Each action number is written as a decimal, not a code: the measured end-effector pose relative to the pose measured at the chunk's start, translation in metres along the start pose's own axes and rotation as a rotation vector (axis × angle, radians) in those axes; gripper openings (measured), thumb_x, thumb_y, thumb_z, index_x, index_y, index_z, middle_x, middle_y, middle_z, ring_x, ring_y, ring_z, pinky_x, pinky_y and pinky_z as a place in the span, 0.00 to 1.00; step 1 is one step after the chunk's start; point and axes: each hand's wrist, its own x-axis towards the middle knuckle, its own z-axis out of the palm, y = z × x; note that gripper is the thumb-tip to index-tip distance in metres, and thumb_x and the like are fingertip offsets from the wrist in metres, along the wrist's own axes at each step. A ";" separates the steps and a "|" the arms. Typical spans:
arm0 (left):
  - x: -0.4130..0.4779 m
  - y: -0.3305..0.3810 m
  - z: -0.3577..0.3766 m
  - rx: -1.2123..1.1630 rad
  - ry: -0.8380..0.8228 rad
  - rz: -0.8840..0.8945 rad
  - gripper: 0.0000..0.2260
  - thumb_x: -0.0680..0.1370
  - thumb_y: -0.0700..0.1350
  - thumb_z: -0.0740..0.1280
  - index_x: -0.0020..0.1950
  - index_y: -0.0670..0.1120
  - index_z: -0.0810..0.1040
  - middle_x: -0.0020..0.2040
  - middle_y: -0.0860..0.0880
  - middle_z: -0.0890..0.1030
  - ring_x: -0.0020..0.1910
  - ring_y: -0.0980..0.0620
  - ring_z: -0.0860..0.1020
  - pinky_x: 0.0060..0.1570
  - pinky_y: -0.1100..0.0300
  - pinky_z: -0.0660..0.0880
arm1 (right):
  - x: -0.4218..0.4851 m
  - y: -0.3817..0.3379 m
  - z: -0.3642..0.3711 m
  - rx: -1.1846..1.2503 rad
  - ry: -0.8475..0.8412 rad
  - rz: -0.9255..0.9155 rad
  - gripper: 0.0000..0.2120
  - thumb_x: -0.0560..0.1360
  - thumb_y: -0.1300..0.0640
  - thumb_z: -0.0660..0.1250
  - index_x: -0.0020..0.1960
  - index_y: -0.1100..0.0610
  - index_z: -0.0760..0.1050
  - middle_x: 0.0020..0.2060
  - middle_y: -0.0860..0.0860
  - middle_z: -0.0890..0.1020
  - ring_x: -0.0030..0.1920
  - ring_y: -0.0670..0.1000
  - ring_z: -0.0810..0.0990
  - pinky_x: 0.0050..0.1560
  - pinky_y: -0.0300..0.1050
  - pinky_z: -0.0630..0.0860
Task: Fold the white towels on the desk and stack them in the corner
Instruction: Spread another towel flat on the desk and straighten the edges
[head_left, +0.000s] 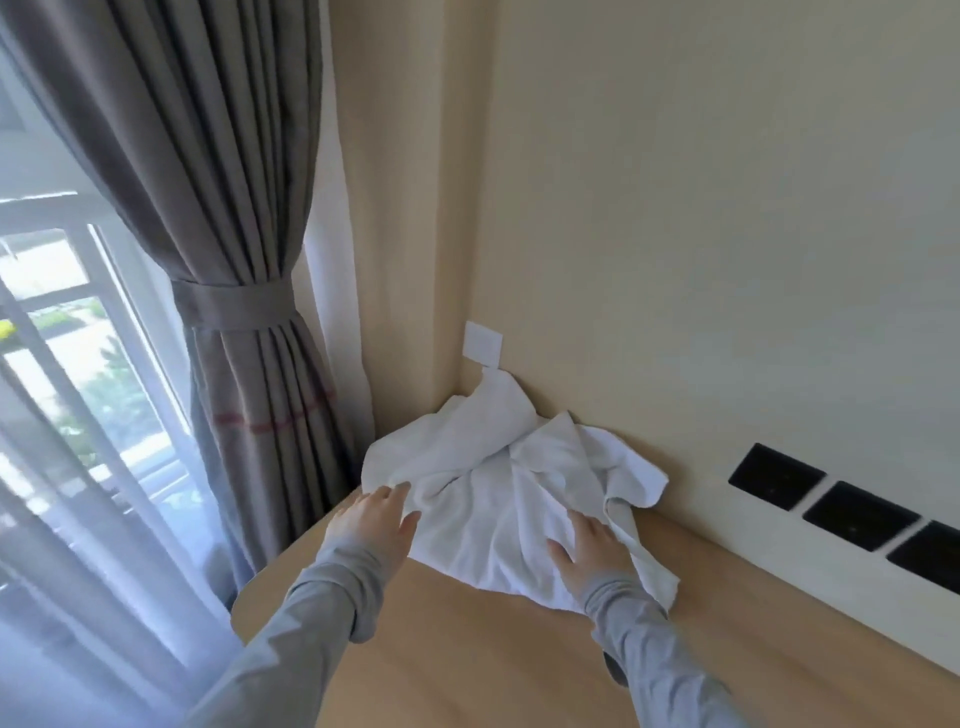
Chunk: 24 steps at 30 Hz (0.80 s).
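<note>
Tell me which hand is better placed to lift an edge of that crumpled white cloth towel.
Probably the left hand: its fingertips sit at the left edge of the crumpled white cloth towel. The right hand lies flat on the towel's middle, pressing it down.

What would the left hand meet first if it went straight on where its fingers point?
The left hand would meet the crumpled white towel first; its fingertips seem to touch the towel's near edge now.

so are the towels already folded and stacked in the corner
No, the white towels lie in a crumpled heap on the desk, left hand and right hand touching them.
</note>
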 end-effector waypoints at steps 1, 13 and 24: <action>0.011 -0.001 0.007 0.002 -0.022 0.007 0.22 0.81 0.55 0.52 0.74 0.51 0.59 0.68 0.54 0.71 0.63 0.51 0.71 0.57 0.57 0.70 | 0.004 0.006 0.004 0.012 -0.006 0.045 0.28 0.78 0.42 0.54 0.73 0.54 0.55 0.70 0.50 0.66 0.68 0.50 0.65 0.65 0.43 0.65; 0.133 -0.034 0.102 -0.055 -0.149 -0.091 0.33 0.77 0.62 0.57 0.76 0.48 0.51 0.75 0.51 0.59 0.72 0.49 0.61 0.66 0.49 0.65 | 0.060 0.071 0.037 0.212 -0.008 0.432 0.51 0.68 0.34 0.67 0.76 0.58 0.44 0.75 0.53 0.55 0.75 0.53 0.53 0.73 0.48 0.54; 0.219 -0.057 0.130 -0.244 -0.204 -0.194 0.38 0.73 0.68 0.53 0.76 0.48 0.54 0.74 0.47 0.61 0.72 0.45 0.60 0.68 0.46 0.60 | 0.095 0.083 0.050 0.285 -0.207 0.651 0.56 0.57 0.34 0.73 0.75 0.51 0.47 0.67 0.50 0.65 0.69 0.55 0.63 0.69 0.51 0.62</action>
